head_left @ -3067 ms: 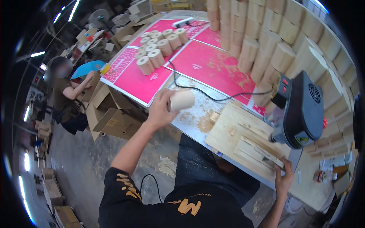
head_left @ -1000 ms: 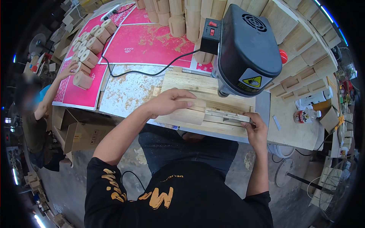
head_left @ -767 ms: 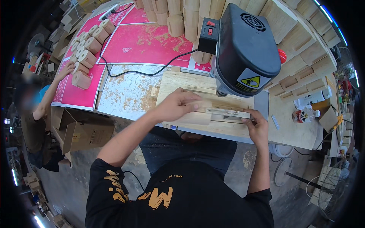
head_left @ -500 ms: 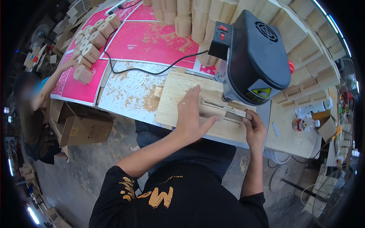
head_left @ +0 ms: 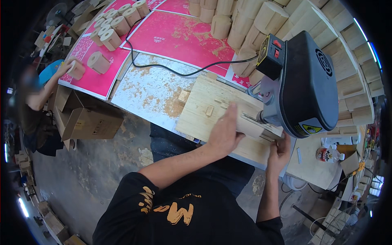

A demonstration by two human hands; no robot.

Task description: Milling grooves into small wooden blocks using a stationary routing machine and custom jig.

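A pale wooden block [head_left: 250, 128] with a rounded face and a long slot lies on the plywood board [head_left: 192, 116], beneath the black drill press [head_left: 312, 81]. The machine's chuck [head_left: 261, 117] is down at the slot; the bit's tip is hard to make out. My left hand [head_left: 223, 136], slightly blurred, grips the block's left end, thumb on the near side and fingers on the far side. At the right end, my right hand [head_left: 279, 153] pinches the block between thumb and fingers. Small wooden stops [head_left: 209, 110] sit on the board left of my left hand.
Wooden pieces [head_left: 255, 20] are stacked behind the machine. A black cable [head_left: 183, 74] crosses the sawdust-covered table. At far left a co-worker's hand [head_left: 69, 67] holds a wooden cylinder beside several others [head_left: 120, 25] on pink sheets. A bottle [head_left: 329, 155] stands at right; a cardboard box [head_left: 92, 122] is below.
My view has shifted, and the machine appears farther right. Both hands keep hold of the block, whose slot is now at the chuck. The co-worker's hand has moved a cylinder toward the table's left edge.
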